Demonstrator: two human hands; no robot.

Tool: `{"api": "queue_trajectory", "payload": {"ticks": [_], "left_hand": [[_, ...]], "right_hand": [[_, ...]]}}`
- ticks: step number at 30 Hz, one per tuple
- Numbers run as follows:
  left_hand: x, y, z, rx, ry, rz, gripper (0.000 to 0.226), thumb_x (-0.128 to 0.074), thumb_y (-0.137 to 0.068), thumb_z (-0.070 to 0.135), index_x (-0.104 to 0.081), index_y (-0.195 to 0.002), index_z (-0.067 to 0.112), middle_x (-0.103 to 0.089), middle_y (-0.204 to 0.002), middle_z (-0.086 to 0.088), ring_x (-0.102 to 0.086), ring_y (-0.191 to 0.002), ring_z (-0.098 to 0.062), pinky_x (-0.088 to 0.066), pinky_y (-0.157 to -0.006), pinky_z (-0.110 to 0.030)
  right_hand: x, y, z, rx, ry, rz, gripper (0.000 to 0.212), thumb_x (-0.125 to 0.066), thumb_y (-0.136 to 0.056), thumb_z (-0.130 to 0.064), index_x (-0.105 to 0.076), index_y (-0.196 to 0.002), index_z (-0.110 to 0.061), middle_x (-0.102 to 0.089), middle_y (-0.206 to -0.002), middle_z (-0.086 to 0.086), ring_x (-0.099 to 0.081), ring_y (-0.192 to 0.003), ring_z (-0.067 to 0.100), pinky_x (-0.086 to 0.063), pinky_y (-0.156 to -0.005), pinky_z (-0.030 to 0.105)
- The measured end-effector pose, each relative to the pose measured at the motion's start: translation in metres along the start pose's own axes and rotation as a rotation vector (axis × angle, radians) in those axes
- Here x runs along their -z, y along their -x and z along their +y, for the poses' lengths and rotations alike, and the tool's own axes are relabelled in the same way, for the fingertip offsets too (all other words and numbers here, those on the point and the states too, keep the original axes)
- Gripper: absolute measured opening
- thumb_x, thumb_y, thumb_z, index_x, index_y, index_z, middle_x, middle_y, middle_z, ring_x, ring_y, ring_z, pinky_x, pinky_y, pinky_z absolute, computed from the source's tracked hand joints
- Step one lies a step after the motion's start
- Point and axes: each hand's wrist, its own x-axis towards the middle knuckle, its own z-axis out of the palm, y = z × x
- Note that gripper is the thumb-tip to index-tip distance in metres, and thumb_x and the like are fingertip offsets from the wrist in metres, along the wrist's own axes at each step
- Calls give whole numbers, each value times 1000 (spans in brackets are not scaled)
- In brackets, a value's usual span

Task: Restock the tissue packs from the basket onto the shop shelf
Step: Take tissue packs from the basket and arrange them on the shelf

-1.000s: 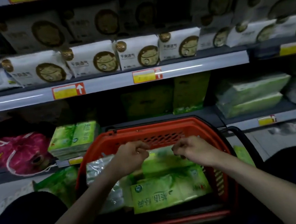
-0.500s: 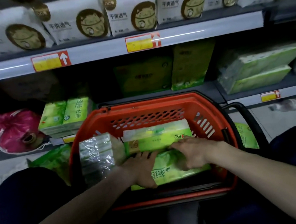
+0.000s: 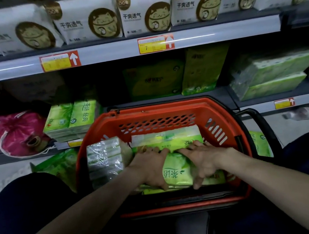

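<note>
A red basket [image 3: 157,114] stands on the floor in front of the low shelf [image 3: 167,100]. Inside it lies a green tissue pack [image 3: 176,171] at the near side. My left hand [image 3: 152,168] grips its left end, fingers over the far edge and thumb on the near edge. My right hand [image 3: 202,159] grips its right end the same way. Behind that lies a second green pack [image 3: 166,139]. A clear-wrapped tissue bundle [image 3: 104,158] leans at the basket's left. Two green packs [image 3: 71,120] sit stacked on the shelf, left of the basket.
White packs with a cat logo [image 3: 85,18] line the upper shelf. A pink bag [image 3: 12,133] lies at far left of the low shelf. Large green packs [image 3: 273,73] stand at right and behind the basket. More green packs [image 3: 58,166] lie on the floor beside it.
Both hands dropped from the basket's upper area onto the near green pack and closed on its ends. The view tilted down toward the basket.
</note>
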Motion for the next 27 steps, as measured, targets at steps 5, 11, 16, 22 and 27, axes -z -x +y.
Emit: {"api": "queue_trajectory", "payload": {"ticks": [5,11,16,22,27], "left_hand": [[35,12,-17,-97,-124,373,112,-82,-57,59,-26,-151,40,-43,-142,-1,-38,-136,-23,-29,-113,-63],[57,25,-45,3,12,591,104,-85,-62,55,-30,-151,47,-31,-152,0,-26,-145,-24,-40,-108,-64],[55,31,-66,202,475,803,102,-88,-67,25,-36,-154,34,-14,-161,-7,-15,-149,-34,-46,-107,-58],[50,33,-87,358,1415,675,59,-77,-87,29,-53,-139,15,-73,-116,0,-72,-106,-19,-55,-101,-49],[54,49,-97,250,1799,601,19,-66,-97,12,-69,-116,10,-78,-114,-8,-75,-105,-21,-58,-94,-37]], "right_hand": [[31,11,24,-56,-279,68,122,-87,-68,-68,-25,-165,-27,-36,-161,5,-29,-152,29,-34,-123,45],[52,29,28,30,-613,143,120,-92,-78,-42,-16,-167,-14,-41,-164,2,-44,-146,18,-35,-119,29],[55,35,21,108,-926,212,79,-90,-79,-35,-53,-143,-9,-79,-118,1,-77,-104,16,-59,-100,41],[54,38,-3,199,-1172,172,66,-87,-79,-38,-61,-131,-6,-80,-115,13,-76,-108,34,-56,-101,61],[62,43,-28,211,-1246,163,45,-77,-86,-33,-66,-122,-7,-78,-115,22,-71,-113,46,-58,-90,56]]}}
